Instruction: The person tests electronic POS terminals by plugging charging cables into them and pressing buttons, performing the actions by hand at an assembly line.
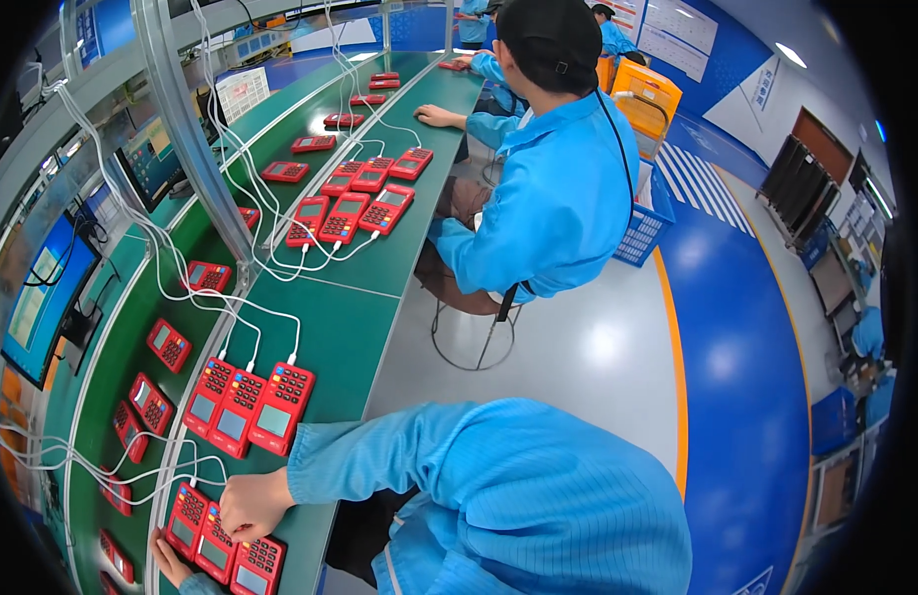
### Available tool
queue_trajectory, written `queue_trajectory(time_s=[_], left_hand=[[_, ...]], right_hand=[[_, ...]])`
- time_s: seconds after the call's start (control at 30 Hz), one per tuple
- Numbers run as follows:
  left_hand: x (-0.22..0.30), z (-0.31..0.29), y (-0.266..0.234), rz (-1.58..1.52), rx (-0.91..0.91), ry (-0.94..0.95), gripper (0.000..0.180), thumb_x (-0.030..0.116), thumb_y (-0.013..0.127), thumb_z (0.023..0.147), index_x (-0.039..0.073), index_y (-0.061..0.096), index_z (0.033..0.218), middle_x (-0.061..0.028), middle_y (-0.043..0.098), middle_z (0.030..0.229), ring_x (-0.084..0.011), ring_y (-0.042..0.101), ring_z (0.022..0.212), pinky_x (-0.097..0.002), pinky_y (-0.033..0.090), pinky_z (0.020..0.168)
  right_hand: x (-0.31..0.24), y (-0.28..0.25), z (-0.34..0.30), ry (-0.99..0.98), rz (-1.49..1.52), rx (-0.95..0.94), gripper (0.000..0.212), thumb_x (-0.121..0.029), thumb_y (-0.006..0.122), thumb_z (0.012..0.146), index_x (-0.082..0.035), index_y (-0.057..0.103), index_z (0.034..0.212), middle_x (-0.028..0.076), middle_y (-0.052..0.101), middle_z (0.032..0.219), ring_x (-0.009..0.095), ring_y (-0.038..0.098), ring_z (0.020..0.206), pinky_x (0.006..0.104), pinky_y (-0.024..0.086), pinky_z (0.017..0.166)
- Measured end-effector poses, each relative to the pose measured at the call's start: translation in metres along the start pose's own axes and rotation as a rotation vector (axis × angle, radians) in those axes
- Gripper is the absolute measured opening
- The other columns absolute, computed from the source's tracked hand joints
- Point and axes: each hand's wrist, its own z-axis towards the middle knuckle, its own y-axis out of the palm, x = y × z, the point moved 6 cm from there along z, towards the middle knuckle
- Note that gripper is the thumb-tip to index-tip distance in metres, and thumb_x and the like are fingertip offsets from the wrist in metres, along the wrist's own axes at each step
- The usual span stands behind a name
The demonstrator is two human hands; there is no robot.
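Evidently, the right hand [255, 504], fingers curled, is partly hiding a terminal [213, 555]; the left hand [166, 558] is lying alongside, either grip unclear

Print on the red handsets [214, 555] beside the right fingers [239, 526], and on wall posters [680, 38] well beyond them, is too small to read.

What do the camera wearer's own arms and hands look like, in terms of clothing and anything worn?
The right hand is bare, with no glove, ring or watch visible. Its long, loose light-blue sleeve has fine lines in the fabric and reaches the wrist. The left hand is also ungloved; only a little of its blue cuff shows.
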Motion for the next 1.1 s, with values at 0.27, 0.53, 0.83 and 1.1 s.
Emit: queue_trajectory(time_s=[0.27,0.53,0.83,1.1], left_hand=[[0.022,0.003,-0.001,0.066,-0.016,0.017,0.040,0.027,0.045,0.105,-0.004,0.053,0.129,-0.0132,0.058,0.128,-0.0205,0.053,0.120,-0.0326,0.038,0.106],[0.036,0.016,0.000,0.126,-0.028,0.039,0.040,0.027,0.044,0.105,-0.004,0.053,0.130,-0.0134,0.058,0.129,-0.0209,0.052,0.121,-0.0329,0.038,0.106],[0.042,0.008,-0.006,0.201,0.009,0.026,0.041,0.026,0.044,0.105,-0.004,0.053,0.131,-0.0135,0.057,0.130,-0.0213,0.051,0.122,-0.0332,0.037,0.107],[0.053,0.007,0.011,0.021,0.103,-0.010,0.034,0.021,0.052,0.102,-0.001,0.059,0.127,-0.0114,0.060,0.129,-0.0194,0.053,0.122,-0.0320,0.037,0.108]], right_hand=[[-0.001,0.001,-0.001,-0.005,0.002,-0.005,0.023,-0.019,0.068,0.079,-0.009,0.055,0.061,0.005,0.057,0.061,0.028,0.058,0.060,0.0401,0.044,0.051],[-0.001,0.002,-0.002,-0.007,0.012,-0.019,0.023,-0.019,0.068,0.078,-0.008,0.056,0.061,0.006,0.058,0.061,0.028,0.058,0.060,0.0399,0.044,0.054],[-0.003,0.006,-0.001,0.014,0.038,-0.043,0.022,-0.020,0.067,0.077,-0.009,0.057,0.061,0.007,0.058,0.062,0.029,0.058,0.061,0.0418,0.043,0.053],[-0.008,-0.007,-0.007,-0.075,0.003,-0.151,0.012,-0.021,0.067,0.083,-0.013,0.063,0.074,0.001,0.062,0.072,0.021,0.062,0.068,0.0346,0.051,0.060]])
